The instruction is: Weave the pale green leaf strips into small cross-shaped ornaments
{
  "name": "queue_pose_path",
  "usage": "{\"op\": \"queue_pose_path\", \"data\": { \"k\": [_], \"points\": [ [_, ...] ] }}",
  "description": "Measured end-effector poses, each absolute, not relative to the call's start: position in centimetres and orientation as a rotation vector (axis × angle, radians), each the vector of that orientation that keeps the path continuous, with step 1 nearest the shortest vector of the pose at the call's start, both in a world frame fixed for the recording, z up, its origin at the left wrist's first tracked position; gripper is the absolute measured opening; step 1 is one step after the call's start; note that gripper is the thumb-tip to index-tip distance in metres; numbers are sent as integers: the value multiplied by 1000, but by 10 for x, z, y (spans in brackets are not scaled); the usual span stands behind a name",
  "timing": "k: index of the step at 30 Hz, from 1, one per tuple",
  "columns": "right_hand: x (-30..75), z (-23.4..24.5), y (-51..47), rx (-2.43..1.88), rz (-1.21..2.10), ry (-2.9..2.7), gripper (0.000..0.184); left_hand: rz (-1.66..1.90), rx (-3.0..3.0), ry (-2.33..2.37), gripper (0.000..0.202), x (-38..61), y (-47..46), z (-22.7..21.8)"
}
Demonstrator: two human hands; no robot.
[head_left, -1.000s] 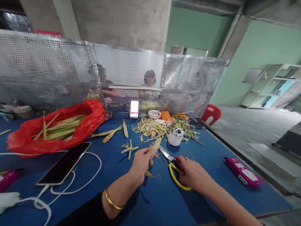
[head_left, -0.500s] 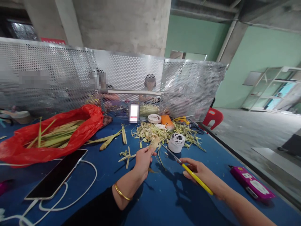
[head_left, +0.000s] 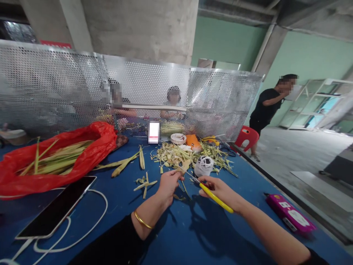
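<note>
My left hand (head_left: 167,184) is closed in a pinch on a pale dried leaf strip (head_left: 184,166), held just above the blue table (head_left: 193,235). My right hand (head_left: 217,189) grips yellow-handled scissors (head_left: 213,197), and their blades point left and meet the strip close to my left fingers. Right behind the hands lies a heap of leaf trimmings (head_left: 176,152) and a white spool of string (head_left: 203,165). A few cut pieces (head_left: 145,181) lie left of my left hand.
A red plastic bag (head_left: 63,154) of green leaves lies at the left, with a phone (head_left: 56,208) on a white cable in front. A purple packet (head_left: 289,215) sits near the right edge. A perforated metal screen (head_left: 82,88) backs the table, people behind it. Another person stands by a red chair (head_left: 248,136).
My right hand lifted the scissors off the table and brought the blades left to the leaf strip. A person in black came into view at the right.
</note>
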State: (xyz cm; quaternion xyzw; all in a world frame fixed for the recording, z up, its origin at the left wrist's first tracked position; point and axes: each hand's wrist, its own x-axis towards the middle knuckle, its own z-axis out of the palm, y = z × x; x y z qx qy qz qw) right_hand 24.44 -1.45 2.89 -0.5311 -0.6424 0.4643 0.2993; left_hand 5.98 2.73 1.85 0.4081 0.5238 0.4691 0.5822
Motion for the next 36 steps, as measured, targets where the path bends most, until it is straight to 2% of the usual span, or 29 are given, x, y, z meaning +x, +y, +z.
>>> {"op": "queue_pose_path", "data": {
  "k": [5, 12, 17, 22, 26, 30, 32, 33, 36],
  "points": [
    [242, 33, -15, -1432, 1272, -1605, 49, 1053, 952, 1219, 27, 61, 33, 20],
    [246, 25, -11, -1394, 1264, -1619, 42, 1023, 934, 1187, 30, 62, 40, 24],
    [243, 21, -7, -1550, 878, -1856, 44, 1033, 879, 1148, 27, 57, 39, 26],
    [239, 16, -12, -1728, 530, -1937, 35, 1019, 815, 1056, 10, 44, 25, 31],
    [234, 9, -22, -1922, 222, -2110, 39, 1013, 769, 975, 10, 29, 8, 41],
    [229, 17, -30, -1932, 103, -2212, 28, 1055, 722, 942, 9, 19, -9, 50],
    [221, 29, -33, -1839, 109, -2208, 19, 1092, 688, 922, 11, 18, -16, 52],
    [215, 36, -33, -1726, 160, -2153, 21, 1108, 673, 907, 13, 18, -19, 52],
    [188, 51, -33, -1358, 639, -1891, 23, 1159, 661, 832, 19, 20, -24, 49]
  ]
}}
